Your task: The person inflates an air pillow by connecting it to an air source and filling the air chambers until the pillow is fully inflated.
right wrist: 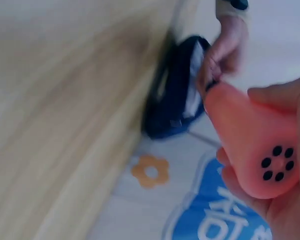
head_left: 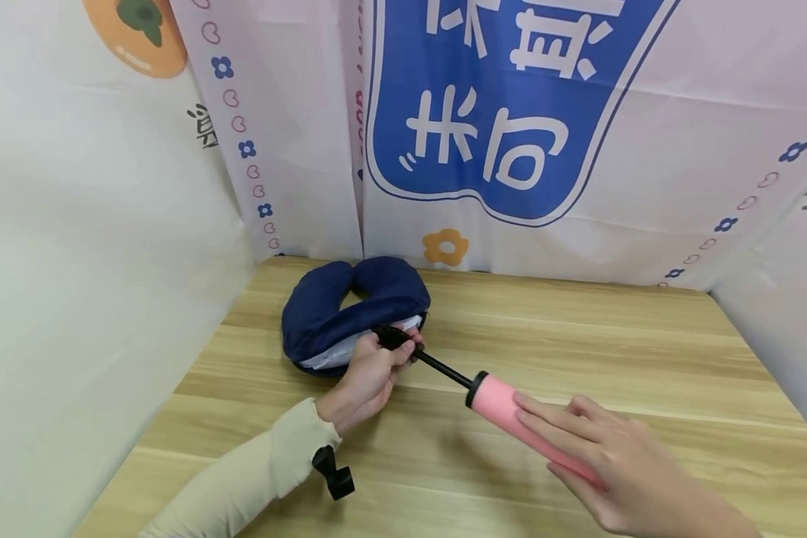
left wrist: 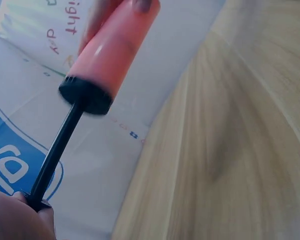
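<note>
A pink hand pump [head_left: 504, 407] with a black rod [head_left: 446, 368] slants between my two hands. My right hand [head_left: 619, 456] grips its pink barrel, whose end with several dark holes shows in the right wrist view. The rod is drawn out of the barrel. At its far end my left hand [head_left: 373, 377] holds the black end piece [head_left: 391, 336] against a navy U-shaped neck pillow [head_left: 356, 314]. The pillow's cover gapes along its near edge, and a pale inner lining [head_left: 339, 351] shows there. Left fingers hide part of the black piece.
The pillow lies on a wood-grain table [head_left: 578, 336] near the back wall, left of centre. White printed sheets [head_left: 699, 149] with a blue sign [head_left: 484, 149] enclose the back and sides. A black wrist mount [head_left: 334, 474] sits on the left sleeve.
</note>
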Demonstrator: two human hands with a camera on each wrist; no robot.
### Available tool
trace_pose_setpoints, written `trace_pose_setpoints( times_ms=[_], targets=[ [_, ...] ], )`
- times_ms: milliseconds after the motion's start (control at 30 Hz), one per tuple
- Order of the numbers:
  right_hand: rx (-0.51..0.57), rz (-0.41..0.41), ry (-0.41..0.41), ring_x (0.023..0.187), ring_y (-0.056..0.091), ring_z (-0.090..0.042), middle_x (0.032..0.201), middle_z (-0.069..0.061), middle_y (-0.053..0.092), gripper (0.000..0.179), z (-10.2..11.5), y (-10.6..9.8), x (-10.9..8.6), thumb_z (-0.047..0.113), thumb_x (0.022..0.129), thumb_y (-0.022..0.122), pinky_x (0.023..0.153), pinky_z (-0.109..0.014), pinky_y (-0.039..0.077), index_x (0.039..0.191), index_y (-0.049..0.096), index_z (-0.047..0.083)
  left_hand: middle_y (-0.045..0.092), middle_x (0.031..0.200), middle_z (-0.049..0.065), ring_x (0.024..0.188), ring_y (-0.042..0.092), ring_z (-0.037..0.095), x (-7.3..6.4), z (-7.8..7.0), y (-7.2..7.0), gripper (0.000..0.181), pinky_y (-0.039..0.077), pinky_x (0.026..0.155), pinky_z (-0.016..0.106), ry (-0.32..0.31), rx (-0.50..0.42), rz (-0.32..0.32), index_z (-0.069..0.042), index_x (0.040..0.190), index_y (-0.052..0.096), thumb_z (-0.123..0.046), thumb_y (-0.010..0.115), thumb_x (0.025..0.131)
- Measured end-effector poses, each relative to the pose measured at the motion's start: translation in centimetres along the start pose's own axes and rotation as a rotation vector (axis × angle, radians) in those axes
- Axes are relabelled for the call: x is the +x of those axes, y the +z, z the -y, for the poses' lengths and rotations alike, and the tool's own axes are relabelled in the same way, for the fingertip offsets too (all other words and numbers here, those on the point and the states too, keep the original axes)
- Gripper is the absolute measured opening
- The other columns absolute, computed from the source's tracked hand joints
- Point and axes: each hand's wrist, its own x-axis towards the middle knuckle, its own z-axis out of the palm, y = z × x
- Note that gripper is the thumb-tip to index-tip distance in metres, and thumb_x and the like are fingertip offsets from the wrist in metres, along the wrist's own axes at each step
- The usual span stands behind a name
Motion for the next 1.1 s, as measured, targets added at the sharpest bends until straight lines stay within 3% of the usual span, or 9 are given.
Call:
trace_pose_setpoints(
  times_ms=[67,167,433,567,667,800,867,1000,1100],
  targets=[
    [0.004,0.004,0.017,0.099,0.067,-0.007,0.150,0.015,0.062,0.050,0.0,-1.1,-0.3,0.049,0.109,0.045,0.078,-0.027,0.059,0.151,0.059,0.027,0.062,0.120,0.014,0.102,0.071,0.012,0.1,-0.2,-0.1,0.025,0.059,0.093,0.021,0.013,-0.033,-0.025,0.005,0.125,0.049,0.013,0.054,0.102],
    [-0.011,-0.040,-0.003,0.094,0.070,-0.010,0.148,0.014,0.064,0.047,0.2,-1.0,0.5,0.044,0.107,0.050,0.066,-0.023,0.055,0.149,0.062,0.027,0.063,0.117,0.013,0.101,0.069,0.013,-0.2,0.0,0.4,0.023,0.058,0.091,0.020,0.017,-0.050,-0.061,0.005,0.123,0.051,0.013,0.053,0.102],
    [-0.072,-0.167,-0.081,0.085,0.066,-0.019,0.145,0.006,0.068,0.065,1.2,5.6,4.9,0.024,0.078,0.070,0.045,-0.022,0.041,0.143,0.067,0.019,0.066,0.109,0.005,0.104,0.065,0.016,-1.5,1.9,1.9,0.027,0.055,0.092,0.022,0.027,0.012,-0.132,0.006,0.123,0.052,0.016,0.054,0.097],
    [-0.031,-0.153,-0.082,0.091,0.064,-0.017,0.151,0.003,0.064,0.056,1.2,6.7,5.0,0.025,0.092,0.066,0.055,-0.026,0.054,0.147,0.063,0.016,0.066,0.112,0.008,0.108,0.066,0.018,-1.4,1.7,1.3,0.029,0.056,0.093,0.021,0.021,0.050,-0.085,0.008,0.125,0.051,0.017,0.055,0.097],
    [-0.007,-0.107,-0.058,0.088,0.055,-0.009,0.155,0.006,0.059,0.048,0.7,5.6,3.6,0.038,0.109,0.049,0.055,-0.016,0.045,0.152,0.058,0.020,0.065,0.117,0.011,0.107,0.069,0.017,-1.1,1.4,0.9,0.029,0.058,0.094,0.022,0.004,0.054,-0.029,0.008,0.126,0.052,0.016,0.056,0.098],
    [0.027,-0.058,-0.039,0.086,0.052,-0.003,0.157,0.008,0.057,0.053,0.1,3.0,1.3,0.046,0.112,0.037,0.059,-0.005,0.031,0.155,0.055,0.021,0.065,0.117,0.011,0.107,0.070,0.016,-0.7,0.8,0.6,0.028,0.059,0.094,0.023,0.004,0.042,0.011,0.008,0.125,0.054,0.016,0.058,0.098],
    [0.046,0.002,-0.021,0.096,0.064,-0.004,0.158,0.009,0.055,0.051,0.0,1.5,0.2,0.041,0.109,0.055,0.082,0.000,0.040,0.157,0.052,0.022,0.065,0.116,0.010,0.108,0.070,0.016,-0.6,0.6,0.4,0.026,0.059,0.093,0.022,-0.004,0.032,0.012,0.007,0.124,0.054,0.015,0.057,0.099],
    [0.031,0.073,0.039,0.116,0.073,-0.006,0.158,0.017,0.055,0.068,-0.1,-1.1,-1.5,0.037,0.094,0.080,0.120,-0.008,0.028,0.156,0.053,0.031,0.065,0.117,0.011,0.105,0.070,0.014,-0.1,0.4,0.2,0.027,0.058,0.090,0.019,-0.009,-0.015,-0.023,0.008,0.128,0.053,0.013,0.055,0.101],
    [-0.004,0.029,0.038,0.110,0.075,-0.009,0.153,0.017,0.059,0.069,0.1,-1.3,-0.9,0.034,0.089,0.082,0.102,-0.026,0.057,0.153,0.057,0.032,0.065,0.114,0.011,0.101,0.069,0.013,-0.2,0.9,0.7,0.029,0.057,0.088,0.018,-0.004,-0.043,-0.064,0.010,0.130,0.052,0.013,0.054,0.102]
  ],
)
